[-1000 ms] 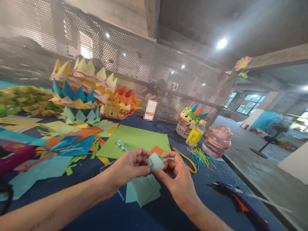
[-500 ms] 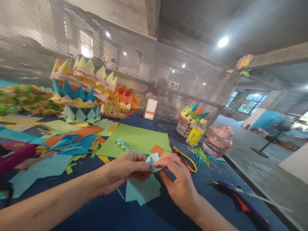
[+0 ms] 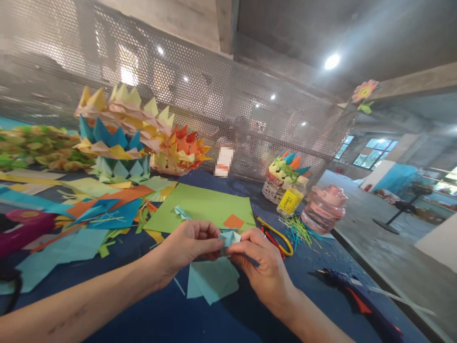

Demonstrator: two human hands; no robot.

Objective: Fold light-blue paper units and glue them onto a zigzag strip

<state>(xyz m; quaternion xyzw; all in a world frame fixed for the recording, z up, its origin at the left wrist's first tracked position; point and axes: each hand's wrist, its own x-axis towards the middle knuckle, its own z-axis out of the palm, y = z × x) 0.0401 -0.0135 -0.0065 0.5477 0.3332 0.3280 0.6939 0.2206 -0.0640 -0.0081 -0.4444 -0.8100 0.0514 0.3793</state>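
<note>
Both hands meet over the dark blue table (image 3: 171, 319), pinching a small folded piece of light blue paper (image 3: 229, 237). My left hand (image 3: 191, 243) grips its left side with thumb and fingers closed. On the right side, my right hand (image 3: 262, 267) presses the fold between thumb and forefinger. A small stack of light blue paper squares (image 3: 212, 281) lies on the table right under the hands. Just behind them lies a green sheet (image 3: 202, 209) with an orange square (image 3: 233, 221) on it.
Piles of folded paper crowns (image 3: 117, 133) and loose coloured sheets (image 3: 93, 207) fill the left. Yellow-handled scissors (image 3: 276, 236), a yellow glue bottle (image 3: 290, 201), a pink jar (image 3: 323, 209), a basket of folded pieces (image 3: 280, 178) and a glue gun (image 3: 352, 297) sit right. A perforated metal screen (image 3: 214, 95) backs the table.
The blue piece has been folded smaller and squeezed flatter between the fingertips. Both hands have dropped slightly toward the stack of squares.
</note>
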